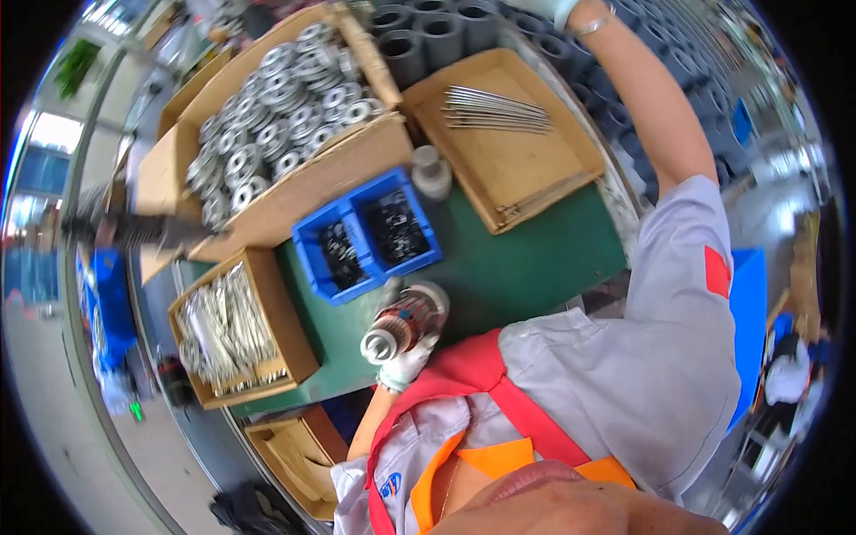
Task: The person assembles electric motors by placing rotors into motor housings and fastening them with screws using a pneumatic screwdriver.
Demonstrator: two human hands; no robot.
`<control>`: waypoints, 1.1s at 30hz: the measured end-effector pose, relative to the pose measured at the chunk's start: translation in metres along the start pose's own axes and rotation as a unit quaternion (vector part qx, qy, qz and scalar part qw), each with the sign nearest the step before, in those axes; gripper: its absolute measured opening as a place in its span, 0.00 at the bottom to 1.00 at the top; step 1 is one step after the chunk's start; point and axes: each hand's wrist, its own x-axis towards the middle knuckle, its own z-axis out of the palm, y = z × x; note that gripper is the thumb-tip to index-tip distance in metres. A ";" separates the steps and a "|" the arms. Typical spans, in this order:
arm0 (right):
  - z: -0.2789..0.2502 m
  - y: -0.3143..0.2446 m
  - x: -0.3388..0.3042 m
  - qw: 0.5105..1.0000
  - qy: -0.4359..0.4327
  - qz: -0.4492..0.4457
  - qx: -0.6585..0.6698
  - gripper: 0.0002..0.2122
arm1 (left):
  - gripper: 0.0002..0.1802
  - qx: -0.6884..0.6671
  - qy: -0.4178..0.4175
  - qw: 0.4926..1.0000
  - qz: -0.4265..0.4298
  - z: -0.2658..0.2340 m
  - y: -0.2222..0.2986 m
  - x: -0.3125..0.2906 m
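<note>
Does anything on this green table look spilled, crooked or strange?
No clear spill or damage shows. Slightly odd: in the shallow brown cardboard tray, a few thin silver metal rods apparently lie along one edge, apart from the fanned bundle.

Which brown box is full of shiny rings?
The big upper-left cardboard box; the shallow tray to its right and the smaller box below hold long, thin pieces instead.

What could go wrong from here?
The white-gloved left hand seems to hold the copper-and-silver cylindrical metal part alone; it might slip.
That part sits close to the blue plastic two-compartment bin; a bump could spill its small black pieces.
The white-gloved right hand, partly out of frame, might knock nearby hollow grey cylinders.
</note>
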 end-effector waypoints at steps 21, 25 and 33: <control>-0.040 0.319 -0.514 0.582 -0.562 0.573 -0.132 0.18 | 0.37 0.300 -0.046 0.931 0.204 0.052 -0.022 0.061; -0.035 0.326 -0.532 0.446 -0.584 0.668 -0.118 0.18 | 0.34 0.325 -0.061 0.934 0.136 0.043 -0.024 0.072; 0.008 0.334 -0.589 0.454 -0.478 0.733 -0.166 0.18 | 0.29 0.364 -0.059 0.929 0.024 -0.006 -0.007 0.071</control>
